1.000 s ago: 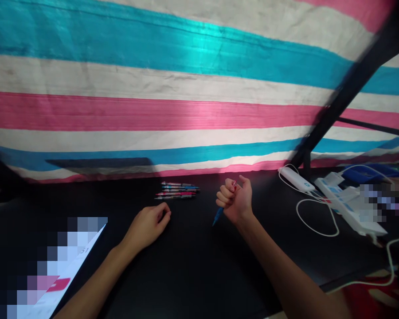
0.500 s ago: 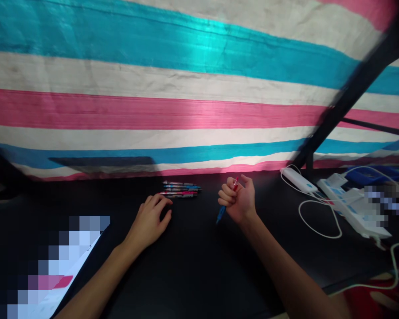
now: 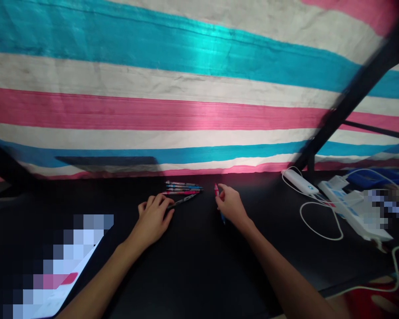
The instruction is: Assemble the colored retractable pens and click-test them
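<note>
Pens (image 3: 182, 188) lie close together on the far middle of the table (image 3: 196, 266), in front of the largest thing in view, a sheet (image 3: 136, 110) with wide stripes of blue, pink and white. Smaller than these is a black frame bar (image 3: 347, 99), which rises slantwise at the far right. At the near left, a lit screen (image 3: 80, 266) is partly covered by blur. On the right lies a white power strip (image 3: 362, 223) with plugs in it.

The left hand (image 3: 154, 218) is palm down, its fingers loosely bent, and thumb and forefinger are at the left end of a dark pen (image 3: 186, 200); whether they pinch it or only touch it, I cannot tell. The right hand (image 3: 232, 206) is closed on a held pen (image 3: 216, 190), with red showing on the far side and blue on the near side; I cannot tell if it is one pen or two. Of the other pens, at least one is red and another bluish.
</note>
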{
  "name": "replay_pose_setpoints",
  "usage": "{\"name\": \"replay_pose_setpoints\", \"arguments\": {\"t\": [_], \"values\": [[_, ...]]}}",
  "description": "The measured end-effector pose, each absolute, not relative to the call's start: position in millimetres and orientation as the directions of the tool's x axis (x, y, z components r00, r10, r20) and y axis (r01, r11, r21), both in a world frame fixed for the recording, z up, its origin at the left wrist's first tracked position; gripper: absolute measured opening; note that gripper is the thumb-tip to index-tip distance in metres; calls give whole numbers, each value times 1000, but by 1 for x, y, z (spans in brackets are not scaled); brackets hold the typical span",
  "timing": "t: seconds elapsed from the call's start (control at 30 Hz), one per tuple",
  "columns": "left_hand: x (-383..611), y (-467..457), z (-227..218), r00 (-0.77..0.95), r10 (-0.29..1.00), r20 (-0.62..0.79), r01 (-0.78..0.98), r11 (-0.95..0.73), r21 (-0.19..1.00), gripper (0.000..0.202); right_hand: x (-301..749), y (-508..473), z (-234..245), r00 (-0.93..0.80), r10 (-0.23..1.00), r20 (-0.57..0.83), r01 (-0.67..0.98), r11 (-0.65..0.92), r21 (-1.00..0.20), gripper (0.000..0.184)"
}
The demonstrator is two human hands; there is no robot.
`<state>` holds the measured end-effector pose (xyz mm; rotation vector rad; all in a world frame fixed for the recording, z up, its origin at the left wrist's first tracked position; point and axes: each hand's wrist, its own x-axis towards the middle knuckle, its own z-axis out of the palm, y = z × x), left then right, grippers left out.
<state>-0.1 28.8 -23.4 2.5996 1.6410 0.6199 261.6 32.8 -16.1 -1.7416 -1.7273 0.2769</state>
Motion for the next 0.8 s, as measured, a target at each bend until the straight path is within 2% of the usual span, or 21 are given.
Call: {"name": "replay_pose_setpoints", "arguments": {"t": [0.17, 0.27, 0.37, 0.53, 0.63, 0.7, 0.8], "values": [[-1, 29, -22, 382, 873, 303, 841, -464, 279, 15, 258, 24, -5, 135, 970, 200, 931, -55, -361, 31], [-1, 30, -23, 369, 878, 305, 821, -462, 335, 14, 255, 20, 0, 149, 974, 169, 951, -94, -294, 28], [-1, 31, -25, 370, 877, 305, 796, -469, 383, 21, 253, 18, 2, 151, 979, 137, 960, -112, -258, 28], [-2, 31, -24, 394, 875, 281, 781, -480, 399, 24, 256, 19, 0, 153, 980, 125, 956, -115, -270, 29], [-3, 32, -22, 415, 862, 290, 744, -505, 437, 23, 257, 21, -2, 140, 973, 186, 946, -75, -317, 23], [-3, 32, -21, 420, 851, 314, 710, -524, 470, 21, 255, 22, -2, 97, 951, 292, 929, 18, -369, 18], [-2, 31, -19, 395, 842, 367, 648, -538, 539, 20, 248, 20, 0, -24, 884, 468, 870, 249, -426, 12]]}}
